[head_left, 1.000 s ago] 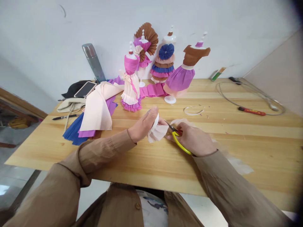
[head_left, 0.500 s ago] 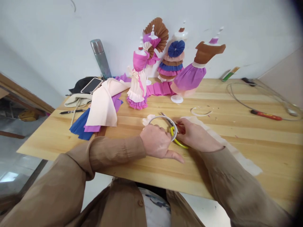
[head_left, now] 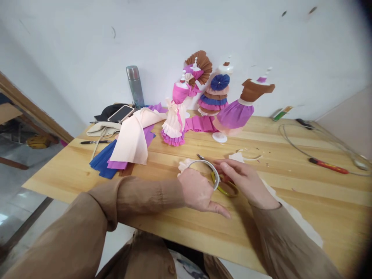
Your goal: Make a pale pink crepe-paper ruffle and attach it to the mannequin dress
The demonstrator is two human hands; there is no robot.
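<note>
My left hand (head_left: 199,190) is closed on a ring-shaped roll of tape (head_left: 215,172), with its thumb pointing right. At the roll's right edge is my right hand (head_left: 244,180), thumb and fingers drawn together; whatever they pinch is hidden. Under and between the hands lie scissors with yellow handles (head_left: 235,190), their dark blades partly covered. A small ruffled cream piece of crepe paper (head_left: 183,165) shows just beyond my left hand. A long cream strip (head_left: 302,221) lies beside and partly behind my right forearm.
Several small dress forms in crepe paper, one with a purple skirt (head_left: 235,116), stand along the wall. Crepe sheets (head_left: 132,141), a phone (head_left: 121,113) and a flask (head_left: 135,87) are at left. A red-handled tool (head_left: 328,166) with a cable lies at right.
The view has tilted up, so everything sits lower. My right hand has turned, its fingers reaching closer over the tape roll. The left hand keeps its hold on the roll.
</note>
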